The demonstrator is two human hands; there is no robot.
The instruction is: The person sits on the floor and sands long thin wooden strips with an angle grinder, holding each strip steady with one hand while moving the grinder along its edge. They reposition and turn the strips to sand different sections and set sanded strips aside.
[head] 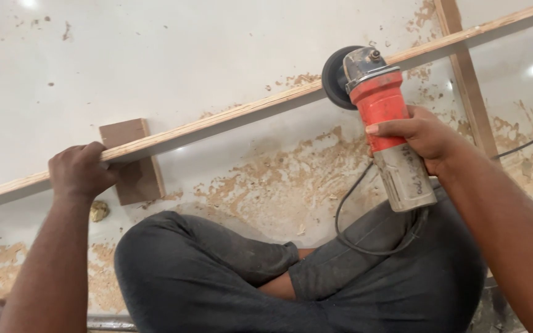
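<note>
Pale floor (174, 55) under everything, w/ sawdust (291, 172) spread thick betw. the two hands and the person's crossed legs (229, 271). Long wood strip (229, 117) runs slantwise across, from under the left hand up past the right; a second strip (470, 92) crosses it beyond the right hand. Small brown block (132, 161) sits under the long strip, just beside the left hand.

Right hand (424, 137) closed round the body of a red and grey grinder (385, 132), fingers wrapped, disc (335, 77) touching the strip's edge just ahead of that hand. Cord (365, 237) loops back over the lap. Left hand (80, 171) clamped over the strip, fingers curled shut on it, pressing it down.

To grind well here, I'd judge: keep left-hand pressure firm so the strip doesn't chatter, hold disc at a shallow angle, light even passes, cord and knees kept clear of the wheel
</note>
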